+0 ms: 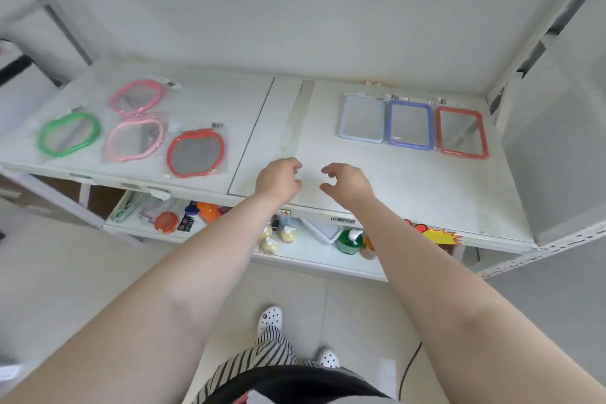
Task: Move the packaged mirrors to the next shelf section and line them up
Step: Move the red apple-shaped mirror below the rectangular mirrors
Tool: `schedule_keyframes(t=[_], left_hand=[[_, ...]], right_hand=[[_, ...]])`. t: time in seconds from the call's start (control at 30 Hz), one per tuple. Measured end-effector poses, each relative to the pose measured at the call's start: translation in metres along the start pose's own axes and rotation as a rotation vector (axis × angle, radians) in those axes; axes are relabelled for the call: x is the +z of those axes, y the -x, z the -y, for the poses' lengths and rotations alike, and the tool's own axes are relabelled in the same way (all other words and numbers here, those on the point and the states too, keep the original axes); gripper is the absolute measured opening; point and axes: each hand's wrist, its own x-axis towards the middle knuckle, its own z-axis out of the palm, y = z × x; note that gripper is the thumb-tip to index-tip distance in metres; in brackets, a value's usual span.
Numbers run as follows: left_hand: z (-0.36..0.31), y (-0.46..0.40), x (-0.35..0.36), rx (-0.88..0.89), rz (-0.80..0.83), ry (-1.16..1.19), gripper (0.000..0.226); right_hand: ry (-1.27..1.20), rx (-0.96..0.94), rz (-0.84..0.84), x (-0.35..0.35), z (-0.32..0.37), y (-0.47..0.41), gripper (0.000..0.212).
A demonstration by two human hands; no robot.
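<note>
Both hands are over the front of the white shelf (377,180), near the seam between its two sections. The left hand (278,179) has its fingers curled in loosely and holds nothing. The right hand (346,182) is just beside it, fingers bent and a little apart, also with nothing in it. The two hands do not touch.

On the left section lie four apple-shaped mirrors in clear bags: a green mirror (69,134) at the far left, a pink mirror (137,97) behind, a pale pink mirror (135,139) in the middle, and a red round mirror (195,153) nearest to the hands.

On the right section three rectangular mirrors stand in one row at the back, side by side: a light blue mirror (361,119), a blue mirror (410,125) and a red mirror (461,132).

On the lower shelf (314,256) there are bottles and small goods.
</note>
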Motion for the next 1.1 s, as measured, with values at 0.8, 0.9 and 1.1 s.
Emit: schedule_keyframes(t=[0.8,0.9,1.1], left_hand=[[0.308,0.065,-0.144,-0.177,-0.064,0.133,0.047],[0.325,0.059,-0.146,-0.184,-0.057,0.145,0.046],[0.344,0.027,-0.142,-0.193,-0.007,0.213,0.045]], right_hand=[[0.001,-0.007,-0.006,0.2,0.241,0.004,0.039],[0.019,0.031,-0.046,0.204,0.249,-0.002,0.039],[0.061,0.083,-0.133,0.208,0.254,-0.039,0.042]])
